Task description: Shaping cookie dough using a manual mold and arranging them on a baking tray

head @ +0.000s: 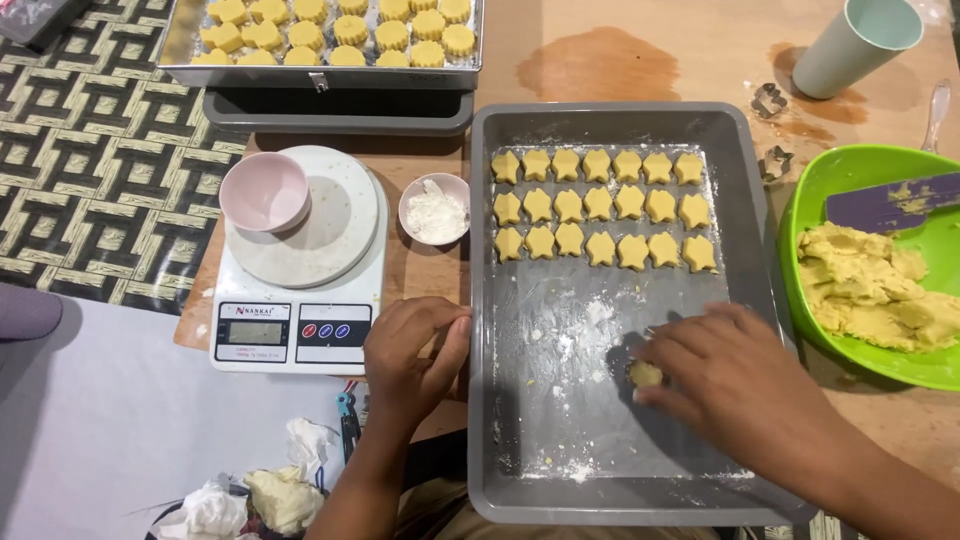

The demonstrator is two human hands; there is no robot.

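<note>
With your right hand (735, 375) curled, fingers closed on the dough ball (644, 374) resting on the floured tray (500, 330), press it evenly while your left hand's (410, 352) loosely curled, empty fingers steady the rim beside them.

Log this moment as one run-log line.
right hand: presses dough piece in grey tray | left hand: on tray edge | star cookies: three rows
</note>
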